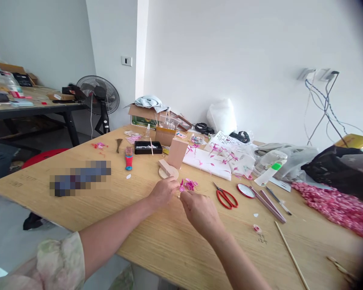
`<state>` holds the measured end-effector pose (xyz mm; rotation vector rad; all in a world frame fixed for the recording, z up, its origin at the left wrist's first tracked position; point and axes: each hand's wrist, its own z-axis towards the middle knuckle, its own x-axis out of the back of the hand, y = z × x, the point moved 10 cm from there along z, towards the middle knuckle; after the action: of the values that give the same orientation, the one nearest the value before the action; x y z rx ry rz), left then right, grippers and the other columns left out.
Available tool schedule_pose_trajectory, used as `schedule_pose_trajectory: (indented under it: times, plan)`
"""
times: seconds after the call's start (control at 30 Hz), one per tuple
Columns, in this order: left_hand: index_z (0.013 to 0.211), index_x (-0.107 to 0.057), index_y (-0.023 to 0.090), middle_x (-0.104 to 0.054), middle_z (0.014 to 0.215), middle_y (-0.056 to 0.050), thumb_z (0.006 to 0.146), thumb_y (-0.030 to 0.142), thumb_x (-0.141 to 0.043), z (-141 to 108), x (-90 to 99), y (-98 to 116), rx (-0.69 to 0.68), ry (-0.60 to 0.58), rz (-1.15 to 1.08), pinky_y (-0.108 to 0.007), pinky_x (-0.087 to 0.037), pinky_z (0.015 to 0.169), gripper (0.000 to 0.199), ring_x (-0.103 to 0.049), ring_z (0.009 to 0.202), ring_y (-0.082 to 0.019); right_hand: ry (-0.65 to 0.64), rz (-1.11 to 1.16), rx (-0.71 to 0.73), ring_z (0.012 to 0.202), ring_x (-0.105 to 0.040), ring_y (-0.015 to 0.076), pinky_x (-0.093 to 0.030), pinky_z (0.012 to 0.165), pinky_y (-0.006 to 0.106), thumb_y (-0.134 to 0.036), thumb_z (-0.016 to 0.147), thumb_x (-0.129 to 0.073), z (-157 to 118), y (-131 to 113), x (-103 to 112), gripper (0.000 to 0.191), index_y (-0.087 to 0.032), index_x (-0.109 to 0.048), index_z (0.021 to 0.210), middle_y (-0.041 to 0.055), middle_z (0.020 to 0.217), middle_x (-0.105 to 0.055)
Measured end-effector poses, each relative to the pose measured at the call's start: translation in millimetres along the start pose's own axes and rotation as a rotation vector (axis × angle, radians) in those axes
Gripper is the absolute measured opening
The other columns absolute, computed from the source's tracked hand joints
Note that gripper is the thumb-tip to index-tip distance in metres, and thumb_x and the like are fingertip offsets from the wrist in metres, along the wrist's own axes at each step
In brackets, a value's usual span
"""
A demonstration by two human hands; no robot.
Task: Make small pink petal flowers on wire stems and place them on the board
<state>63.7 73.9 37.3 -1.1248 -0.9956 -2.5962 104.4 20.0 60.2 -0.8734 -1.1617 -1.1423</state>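
Note:
Near the middle of the wooden table, my left hand is closed in a pinch by a small magenta flower. My right hand is curled close beside it, its fingertips at something small and pale that is too small to name. More magenta petals show just behind the hands. Beyond my left hand lies a round wooden disc with a block on it, next to an upright wooden board. Red-handled scissors lie open to the right of my right hand.
A black tray and a red brush-like item stand at the back left. White padding bears magenta flower sprigs. To the right are a round red-rimmed dish, a thin stick and a pink beaded heap.

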Motion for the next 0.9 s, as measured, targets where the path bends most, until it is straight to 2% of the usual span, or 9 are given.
schedule_pose_trajectory:
  times: [0.07,0.17,0.27,0.37,0.47,0.6,0.7,0.77,0.9]
  plan:
    - [0.072,-0.061,0.017,-0.058,0.075,-0.004,0.08,0.012,-0.04,-4.1,-5.6,23.0,-0.161,-0.105,0.019,-0.027,-0.038,0.07,0.023,-0.051,0.075,-0.016,-0.009,0.067,0.055,0.055,-0.049,0.0107,-0.021,0.047,0.022,-0.016,0.079,-0.04,6.5,5.0,18.2,0.019,-0.019,-0.053,0.067,0.0007,0.064,-0.057]
    - [0.078,-0.064,0.02,-0.061,0.079,-0.005,0.082,0.017,-0.039,-11.2,1.5,60.1,-0.313,-0.188,-0.17,-0.027,-0.038,0.073,0.025,-0.052,0.08,-0.016,0.007,0.368,0.107,0.058,-0.047,0.0094,-0.028,0.052,0.02,-0.022,0.08,-0.04,19.1,24.4,34.6,0.021,-0.018,-0.054,0.066,-0.0017,0.063,-0.054]
    - [0.078,-0.065,0.019,-0.06,0.077,-0.005,0.081,0.023,-0.043,-6.5,25.7,65.2,-0.194,-0.077,-0.436,-0.025,-0.038,0.069,0.022,-0.053,0.075,-0.016,0.014,0.716,0.016,0.056,-0.043,0.0093,-0.031,0.052,0.019,-0.029,0.079,-0.042,24.4,50.5,18.7,0.022,-0.017,-0.052,0.064,-0.0032,0.058,-0.049]
    - [0.072,-0.064,0.017,-0.056,0.067,-0.002,0.079,0.027,-0.048,-0.7,40.6,42.1,-0.017,0.088,-0.557,-0.023,-0.037,0.064,0.019,-0.05,0.068,-0.014,0.069,0.901,-0.057,0.055,-0.04,0.0092,-0.031,0.051,0.019,-0.034,0.079,-0.041,15.7,56.5,-9.1,0.025,-0.017,-0.049,0.062,-0.0038,0.057,-0.045]
    - [0.068,-0.061,0.016,-0.052,0.064,0.0,0.077,0.026,-0.049,3.9,40.8,15.0,0.086,0.186,-0.523,-0.023,-0.036,0.062,0.018,-0.047,0.065,-0.014,0.135,0.778,-0.088,0.051,-0.037,0.0089,-0.027,0.048,0.019,-0.031,0.08,-0.038,-2.1,42.9,-22.6,0.025,-0.018,-0.048,0.061,-0.0043,0.052,-0.041]
    - [0.062,-0.059,0.017,-0.052,0.064,-0.001,0.076,0.02,-0.049,11.1,28.4,4.3,0.053,0.176,-0.34,-0.025,-0.034,0.063,0.018,-0.046,0.065,-0.015,0.092,0.377,-0.042,0.047,-0.037,0.0094,-0.021,0.046,0.021,-0.021,0.081,-0.035,-16.9,9.1,-9.4,0.023,-0.018,-0.049,0.062,-0.0021,0.05,-0.046]
    - [0.059,-0.059,0.018,-0.053,0.064,-0.002,0.074,0.012,-0.048,14.2,13.5,17.9,-0.062,0.058,-0.228,-0.027,-0.034,0.065,0.019,-0.047,0.066,-0.016,0.018,0.173,-0.001,0.044,-0.036,0.0096,-0.017,0.045,0.022,-0.014,0.077,-0.038,-11.9,0.8,13.9,0.02,-0.019,-0.052,0.063,-0.0008,0.05,-0.049]
    - [0.064,-0.061,0.019,-0.055,0.067,-0.003,0.072,0.008,-0.048,11.6,5.6,37.5,-0.185,-0.047,-0.183,-0.027,-0.035,0.067,0.018,-0.049,0.07,-0.018,-0.003,0.168,0.039,0.045,-0.037,0.0094,-0.018,0.046,0.022,-0.013,0.075,-0.041,-3.2,7.2,30.8,0.019,-0.019,-0.053,0.062,-0.0012,0.05,-0.049]
    - [0.077,-0.064,0.021,-0.059,0.074,-0.006,0.079,0.013,-0.042,-2.7,5.8,80.4,-0.384,-0.189,-0.207,-0.028,-0.036,0.07,0.024,-0.052,0.076,-0.019,0.02,0.53,0.079,0.053,-0.04,0.0092,-0.027,0.051,0.02,-0.024,0.078,-0.042,12.6,37.2,44.4,0.022,-0.019,-0.052,0.06,-0.0033,0.054,-0.047]
